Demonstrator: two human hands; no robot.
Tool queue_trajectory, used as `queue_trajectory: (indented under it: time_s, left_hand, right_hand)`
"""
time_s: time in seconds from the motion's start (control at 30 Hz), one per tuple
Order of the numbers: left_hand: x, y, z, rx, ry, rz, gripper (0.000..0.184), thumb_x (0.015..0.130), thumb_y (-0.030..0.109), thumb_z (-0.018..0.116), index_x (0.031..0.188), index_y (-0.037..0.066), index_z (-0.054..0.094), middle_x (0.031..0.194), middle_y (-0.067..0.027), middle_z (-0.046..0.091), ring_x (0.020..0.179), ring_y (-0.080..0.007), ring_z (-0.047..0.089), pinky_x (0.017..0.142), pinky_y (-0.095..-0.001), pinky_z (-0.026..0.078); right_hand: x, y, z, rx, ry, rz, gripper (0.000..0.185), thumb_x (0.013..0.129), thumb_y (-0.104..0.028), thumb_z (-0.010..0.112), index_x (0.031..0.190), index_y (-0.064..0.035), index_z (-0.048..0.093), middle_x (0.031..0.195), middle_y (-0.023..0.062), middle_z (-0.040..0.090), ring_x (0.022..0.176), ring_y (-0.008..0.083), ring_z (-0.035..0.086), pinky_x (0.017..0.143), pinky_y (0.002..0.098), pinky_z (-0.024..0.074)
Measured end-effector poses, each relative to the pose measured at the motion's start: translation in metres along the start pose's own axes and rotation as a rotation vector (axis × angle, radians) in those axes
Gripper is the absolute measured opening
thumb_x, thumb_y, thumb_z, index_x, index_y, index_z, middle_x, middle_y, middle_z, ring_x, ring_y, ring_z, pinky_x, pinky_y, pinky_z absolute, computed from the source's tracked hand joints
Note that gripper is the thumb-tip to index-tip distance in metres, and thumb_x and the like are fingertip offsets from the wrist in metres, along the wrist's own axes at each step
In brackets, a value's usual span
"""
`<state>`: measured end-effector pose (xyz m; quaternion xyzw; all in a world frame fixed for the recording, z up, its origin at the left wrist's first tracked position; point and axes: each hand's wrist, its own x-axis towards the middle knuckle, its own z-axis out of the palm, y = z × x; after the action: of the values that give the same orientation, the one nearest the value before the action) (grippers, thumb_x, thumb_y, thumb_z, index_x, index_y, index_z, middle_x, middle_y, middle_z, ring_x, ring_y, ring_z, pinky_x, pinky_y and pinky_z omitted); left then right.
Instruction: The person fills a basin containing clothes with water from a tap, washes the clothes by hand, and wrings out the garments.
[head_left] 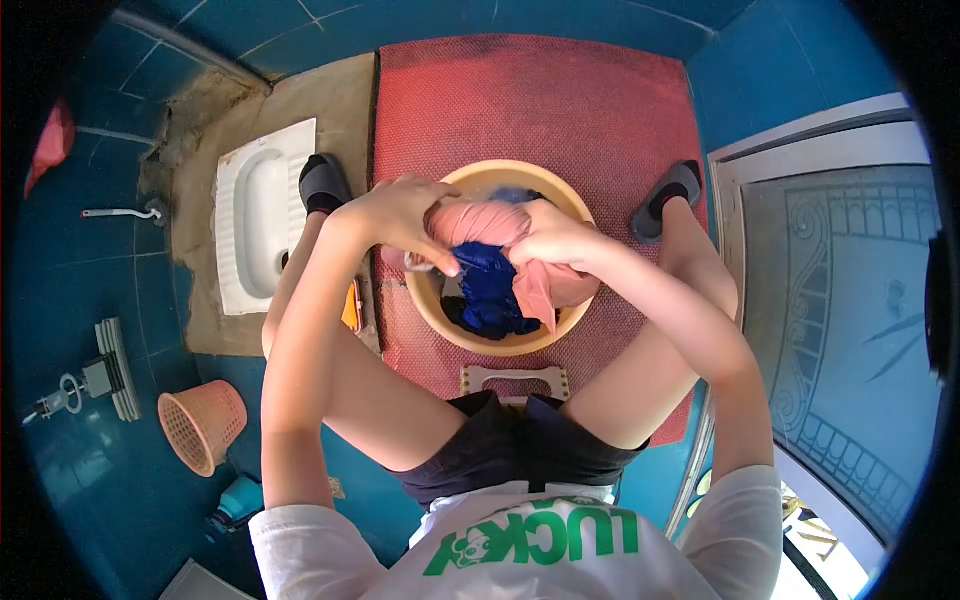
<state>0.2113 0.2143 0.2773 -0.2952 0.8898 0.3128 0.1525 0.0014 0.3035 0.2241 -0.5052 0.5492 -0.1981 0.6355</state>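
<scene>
A pink wet-looking cloth (480, 222) is stretched and twisted between my two hands over a yellow basin (428, 318). My left hand (405, 215) curls round its left end, thumb below and fingers above. My right hand (552, 240) is closed round the bunched cloth on the right, and a loose fold hangs below it toward the basin's rim. Under the pink cloth, dark blue cloth (488, 290) lies heaped in the basin, with black cloth (462, 318) beside it. A pale bit of fabric shows beneath my left hand; its kind is unclear.
The basin stands on a red mat (530, 100) between my feet. A white squat toilet (262, 215) is set in the floor at left. An orange wastebasket (202, 425) and a squeegee-like mop head (120, 370) are farther left. A glazed door (850, 300) stands at right.
</scene>
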Motion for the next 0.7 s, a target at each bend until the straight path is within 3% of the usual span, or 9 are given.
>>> queue_trajectory:
  time_s: [0.13, 0.23, 0.27, 0.37, 0.43, 0.5, 0.57, 0.63, 0.7]
  left_hand:
    - [0.014, 0.032, 0.004, -0.533, 0.014, 0.2, 0.102, 0.053, 0.039, 0.081, 0.132, 0.0, 0.031, 0.129, -0.0226, 0.041, 0.122, -0.0304, 0.037, 0.102, -0.0354, 0.029]
    - [0.026, 0.044, 0.025, -0.499, -0.03, 0.338, 0.112, 0.053, 0.036, 0.082, 0.137, 0.001, 0.017, 0.133, -0.0232, 0.036, 0.123, -0.031, 0.036, 0.102, -0.0346, 0.029]
    - [0.03, 0.043, 0.029, -0.415, -0.096, 0.299, 0.118, 0.046, 0.03, 0.083, 0.137, -0.002, 0.013, 0.124, -0.0291, 0.042, 0.118, -0.0334, 0.042, 0.097, -0.0321, 0.035]
    - [0.034, 0.042, 0.038, -0.342, -0.05, 0.11, 0.116, 0.049, 0.026, 0.081, 0.137, -0.003, 0.011, 0.12, -0.0293, 0.045, 0.114, -0.0353, 0.045, 0.095, -0.0334, 0.037]
    - [0.036, 0.041, 0.037, -0.346, 0.026, 0.08, 0.115, 0.05, 0.025, 0.08, 0.137, -0.003, 0.011, 0.118, -0.0289, 0.047, 0.111, -0.0354, 0.047, 0.093, -0.0341, 0.038]
    - [0.038, 0.04, 0.037, -0.354, 0.18, 0.014, 0.111, 0.051, 0.022, 0.078, 0.137, -0.003, 0.011, 0.112, -0.028, 0.051, 0.105, -0.0356, 0.051, 0.089, -0.0355, 0.041]
    - [0.032, 0.048, 0.019, -0.396, 0.116, -0.081, 0.103, 0.053, 0.018, 0.078, 0.135, -0.003, 0.02, 0.111, -0.0272, 0.053, 0.108, -0.0312, 0.052, 0.092, -0.032, 0.038]
    - [0.03, 0.043, 0.011, -0.446, 0.217, 0.046, 0.091, 0.055, 0.014, 0.077, 0.13, -0.006, 0.03, 0.109, -0.0273, 0.054, 0.106, -0.03, 0.053, 0.092, -0.033, 0.038]
    - [0.032, 0.033, 0.016, -0.585, 0.25, 0.11, 0.077, 0.06, 0.011, 0.075, 0.124, -0.008, 0.038, 0.11, -0.0227, 0.056, 0.105, -0.0266, 0.054, 0.091, -0.0334, 0.039]
  right_hand:
    - [0.011, 0.017, 0.012, 0.046, -0.165, -0.188, 0.03, 0.056, 0.0, 0.061, 0.086, 0.0067, 0.06, 0.075, 0.0138, 0.062, 0.071, 0.0185, 0.059, 0.062, 0.0298, 0.0456]
    - [-0.001, -0.016, 0.01, -0.236, -0.156, -0.126, 0.032, 0.056, 0.0, 0.062, 0.088, 0.0061, 0.06, 0.079, 0.0152, 0.063, 0.074, 0.0193, 0.061, 0.064, 0.0295, 0.0473]
    - [0.002, -0.013, 0.007, -0.271, -0.238, -0.041, 0.033, 0.055, 0.0, 0.065, 0.088, 0.005, 0.06, 0.082, 0.0152, 0.064, 0.076, 0.0183, 0.061, 0.066, 0.0282, 0.0482]
    - [0.008, -0.01, 0.001, -0.077, -0.318, -0.148, 0.035, 0.054, -0.002, 0.069, 0.087, 0.0041, 0.061, 0.082, 0.0136, 0.064, 0.076, 0.0181, 0.061, 0.066, 0.0271, 0.0477]
    - [0.022, -0.005, -0.009, -0.217, -0.373, -0.133, 0.037, 0.05, -0.007, 0.073, 0.085, 0.0016, 0.062, 0.079, 0.0094, 0.065, 0.074, 0.0164, 0.06, 0.064, 0.0263, 0.0469]
    - [0.011, -0.034, -0.018, -0.279, -0.316, -0.066, 0.041, 0.054, -0.001, 0.069, 0.094, 0.0024, 0.057, 0.086, 0.0112, 0.064, 0.082, 0.0176, 0.06, 0.077, 0.0264, 0.0466]
    - [0.01, -0.038, -0.022, -0.486, -0.213, -0.025, 0.054, 0.054, -0.007, 0.072, 0.103, 0.0016, 0.052, 0.095, 0.0129, 0.061, 0.092, 0.0217, 0.058, 0.083, 0.0295, 0.045]
    - [0.008, -0.031, -0.028, -0.475, 0.145, -0.186, 0.071, 0.053, -0.015, 0.075, 0.114, 0.0002, 0.041, 0.107, 0.014, 0.054, 0.104, 0.025, 0.052, 0.089, 0.0326, 0.0416]
    - [0.009, -0.033, -0.036, -0.437, 0.111, -0.26, 0.079, 0.056, -0.018, 0.076, 0.12, -0.0029, 0.033, 0.114, 0.0123, 0.048, 0.111, 0.0269, 0.046, 0.093, 0.0351, 0.0381]
